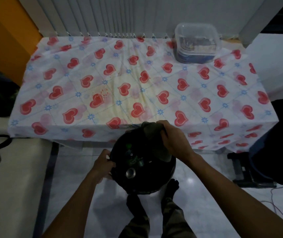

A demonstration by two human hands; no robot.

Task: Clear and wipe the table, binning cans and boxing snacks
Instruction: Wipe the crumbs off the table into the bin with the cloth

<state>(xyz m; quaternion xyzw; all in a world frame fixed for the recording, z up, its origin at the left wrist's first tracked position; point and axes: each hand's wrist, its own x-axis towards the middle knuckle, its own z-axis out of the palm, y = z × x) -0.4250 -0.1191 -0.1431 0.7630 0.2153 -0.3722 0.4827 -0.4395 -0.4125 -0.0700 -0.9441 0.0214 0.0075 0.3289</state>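
Observation:
A round black bin [154, 183] stands on the floor at the table's near edge, lined with a black bag. Inside it lie cans, one silver can top [130, 172] facing up. My left hand [103, 164] pinches the bag at the bin's left rim. Over the bin's far right side, my right hand [172, 140] grips a dark green cloth [150, 132]. The table [137, 79] wears a white cloth with red hearts and a red stain [101, 94] left of middle. A lidded clear plastic box [196, 42] holding snacks sits at the back right.
White vertical blinds hang behind the table. An orange wall stands at the far left, a pale bench [8, 177] with a black strap at the near left. Dark furniture and cables [278, 203] occupy the floor at the right. My feet stand behind the bin.

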